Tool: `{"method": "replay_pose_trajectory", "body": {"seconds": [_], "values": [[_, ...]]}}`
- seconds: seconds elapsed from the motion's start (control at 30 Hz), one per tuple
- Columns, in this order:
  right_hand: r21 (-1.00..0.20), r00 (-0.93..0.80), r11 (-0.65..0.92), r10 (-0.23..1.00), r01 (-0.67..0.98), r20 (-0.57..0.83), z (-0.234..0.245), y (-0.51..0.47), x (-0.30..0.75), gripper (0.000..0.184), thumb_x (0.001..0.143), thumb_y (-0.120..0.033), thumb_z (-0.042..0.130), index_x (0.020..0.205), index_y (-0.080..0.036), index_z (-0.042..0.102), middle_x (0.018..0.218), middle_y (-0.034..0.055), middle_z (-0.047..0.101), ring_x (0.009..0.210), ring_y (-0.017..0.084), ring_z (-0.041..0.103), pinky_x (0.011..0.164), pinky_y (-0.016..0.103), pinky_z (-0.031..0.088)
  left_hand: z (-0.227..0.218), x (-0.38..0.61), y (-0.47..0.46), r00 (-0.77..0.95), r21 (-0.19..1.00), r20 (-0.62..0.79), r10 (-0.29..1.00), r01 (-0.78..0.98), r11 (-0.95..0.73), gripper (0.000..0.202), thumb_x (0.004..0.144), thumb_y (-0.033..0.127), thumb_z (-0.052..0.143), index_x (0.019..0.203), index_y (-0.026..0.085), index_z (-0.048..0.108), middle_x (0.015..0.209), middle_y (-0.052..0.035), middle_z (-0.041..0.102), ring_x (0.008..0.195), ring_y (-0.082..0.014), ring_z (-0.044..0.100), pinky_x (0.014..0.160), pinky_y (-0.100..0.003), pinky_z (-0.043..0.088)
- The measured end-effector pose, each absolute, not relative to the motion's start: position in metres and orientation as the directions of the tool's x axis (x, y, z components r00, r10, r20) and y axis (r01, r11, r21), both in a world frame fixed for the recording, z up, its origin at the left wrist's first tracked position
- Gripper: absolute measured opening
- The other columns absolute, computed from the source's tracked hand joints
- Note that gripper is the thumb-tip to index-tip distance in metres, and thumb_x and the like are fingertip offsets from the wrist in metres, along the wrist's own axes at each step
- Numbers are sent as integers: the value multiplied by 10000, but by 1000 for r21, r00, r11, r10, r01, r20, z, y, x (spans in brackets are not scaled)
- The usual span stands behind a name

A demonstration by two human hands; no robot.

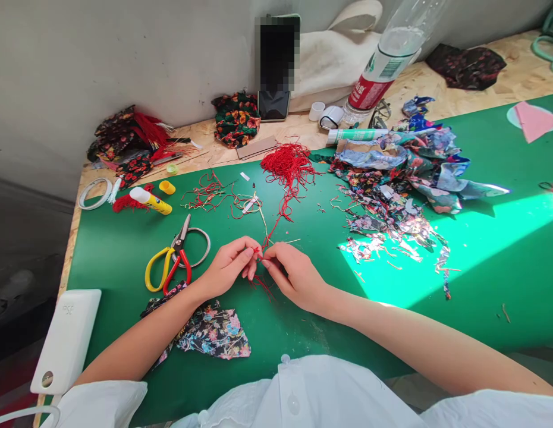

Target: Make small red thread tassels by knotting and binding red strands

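Both hands meet over the middle of the green mat [312,324]. My left hand [234,264] pinches red thread [264,287] between thumb and forefinger, and loose ends hang below the fingers. Close beside it, the fingertips of my right hand [294,274] pinch the same red thread. A red strand [282,215] runs up from the hands to a tangled red thread pile [289,163]. A pale cord [264,220] also reaches the fingers from above. Scissors [175,255] with one yellow and one red handle lie left of my left hand, over a grey ring [208,241].
Floral fabric [218,333] lies by my left forearm. Fabric scraps [392,220] are heaped at right. A glue stick [150,201], thread scraps [209,193] and a white tape roll [96,195] sit at left. A phone [276,71] and plastic bottle [374,77] stand at the back. A white power bank [66,339] is front left.
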State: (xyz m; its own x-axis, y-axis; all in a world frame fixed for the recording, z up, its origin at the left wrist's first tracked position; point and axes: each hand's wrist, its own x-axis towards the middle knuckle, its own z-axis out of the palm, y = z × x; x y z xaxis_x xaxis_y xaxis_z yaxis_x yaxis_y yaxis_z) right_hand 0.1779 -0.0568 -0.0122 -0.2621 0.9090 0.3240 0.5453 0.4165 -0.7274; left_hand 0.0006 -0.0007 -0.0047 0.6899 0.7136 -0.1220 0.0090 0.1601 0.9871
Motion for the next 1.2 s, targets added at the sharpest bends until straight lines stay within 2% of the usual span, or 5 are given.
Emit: {"method": "replay_pose_trajectory", "body": {"seconds": [0.1,0.23,0.4,0.57,1.2], "values": [[-702,-284,451,892,551,351,-12,-57,177,96,944,-176,432,861,-200,475,728,6,567,658,127,478,620,254,407,-5,0,-1,682,975,-194,705,56,215,293,950,419,407,886,151,508,534,46,512,442,-61,442,463,-198,341],[-683,-298,475,880,555,370,-11,-58,177,88,937,-180,449,857,-200,479,714,1,566,650,127,478,615,252,400,-4,1,-3,671,973,-224,706,110,204,305,941,435,418,828,160,484,548,51,518,434,-49,459,458,-184,343],[-705,-276,449,894,549,354,-11,-58,177,107,938,-185,438,842,-206,481,709,-1,575,643,129,490,617,257,395,-3,1,-5,679,978,-195,708,190,87,302,946,423,403,820,163,488,633,39,529,481,-50,479,488,-190,364],[-706,-257,450,893,547,371,-11,-58,178,103,936,-179,440,848,-204,486,711,-4,577,627,124,483,619,256,399,0,1,-5,703,958,-146,696,277,-79,282,953,372,406,812,161,529,553,59,492,496,-63,449,558,-207,371],[-716,-213,406,913,568,348,-12,-59,178,124,938,-182,427,831,-202,487,712,1,569,629,123,487,611,256,402,0,-1,0,715,965,-112,690,243,-95,271,927,361,473,833,152,617,672,20,490,577,-83,464,591,-229,375]]}}
